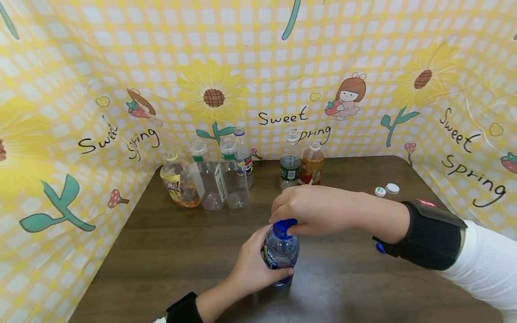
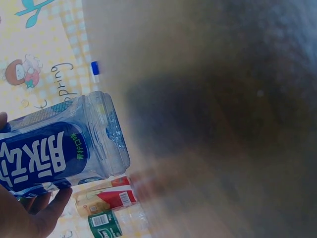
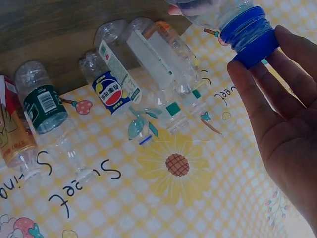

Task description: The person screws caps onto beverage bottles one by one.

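Observation:
A clear plastic bottle (image 1: 284,253) with a blue label stands nearly upright near the middle of the table. My left hand (image 1: 252,264) grips it round the body, thumb across the near side. At the top, my right hand (image 1: 313,211) pinches the blue screw cap (image 3: 260,49) between thumb and fingers. Clear neck threads show between this cap and the blue ring below it in the right wrist view. In the left wrist view the bottle's label (image 2: 49,153) faces the camera; whether its base touches the table I cannot tell.
Several bottles without caps stand along the back: an orange-label bottle (image 1: 181,186), clear bottles, a green-label bottle (image 1: 290,170) and a red-and-orange-label bottle (image 1: 312,166). Two white caps (image 1: 392,188) lie at the right; a blue cap (image 1: 380,247) is under the right wrist. Patterned cloth surrounds the table.

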Demonstrator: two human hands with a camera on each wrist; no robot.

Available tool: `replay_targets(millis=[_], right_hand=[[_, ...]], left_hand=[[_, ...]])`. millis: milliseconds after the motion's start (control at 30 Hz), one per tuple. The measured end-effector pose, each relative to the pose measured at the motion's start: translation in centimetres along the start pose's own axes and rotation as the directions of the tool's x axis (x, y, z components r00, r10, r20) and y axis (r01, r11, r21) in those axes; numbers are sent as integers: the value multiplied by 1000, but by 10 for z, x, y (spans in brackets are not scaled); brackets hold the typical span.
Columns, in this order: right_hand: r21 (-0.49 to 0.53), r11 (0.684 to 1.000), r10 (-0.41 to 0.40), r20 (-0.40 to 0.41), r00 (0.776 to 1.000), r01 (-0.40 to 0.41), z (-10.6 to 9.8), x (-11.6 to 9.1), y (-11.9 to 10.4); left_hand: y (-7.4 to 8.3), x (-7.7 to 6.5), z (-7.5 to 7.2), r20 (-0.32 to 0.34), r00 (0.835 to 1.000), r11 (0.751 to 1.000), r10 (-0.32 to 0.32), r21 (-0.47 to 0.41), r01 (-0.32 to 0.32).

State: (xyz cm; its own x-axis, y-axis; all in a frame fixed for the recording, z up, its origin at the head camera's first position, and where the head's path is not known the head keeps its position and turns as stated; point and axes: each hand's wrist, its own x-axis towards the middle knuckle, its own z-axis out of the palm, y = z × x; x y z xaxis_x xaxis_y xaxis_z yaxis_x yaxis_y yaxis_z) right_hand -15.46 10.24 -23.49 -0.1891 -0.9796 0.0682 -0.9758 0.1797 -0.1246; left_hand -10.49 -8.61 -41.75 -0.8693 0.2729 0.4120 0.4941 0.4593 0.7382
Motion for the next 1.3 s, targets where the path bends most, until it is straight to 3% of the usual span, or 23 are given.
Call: replay_targets(millis=[433,767,1067,1300], right_hand=[[41,999,16,10,1000,-16,3,3,1],[7,999,32,15,999,-32,8,6,0],[-161,986,31,-49,998,-39,13,10,-2],[-360,930,23,-133,991,-70,19,14,-3]], left_hand=[[2,1,-1,8,1000,1000,-8,-8,8],[0,0,0,-8,1000,1000,-4,-31,3],[1,1,1,-27,1000,997,16,-72,-18],[3,2,2,-22,999,997,26,-72,-27]])
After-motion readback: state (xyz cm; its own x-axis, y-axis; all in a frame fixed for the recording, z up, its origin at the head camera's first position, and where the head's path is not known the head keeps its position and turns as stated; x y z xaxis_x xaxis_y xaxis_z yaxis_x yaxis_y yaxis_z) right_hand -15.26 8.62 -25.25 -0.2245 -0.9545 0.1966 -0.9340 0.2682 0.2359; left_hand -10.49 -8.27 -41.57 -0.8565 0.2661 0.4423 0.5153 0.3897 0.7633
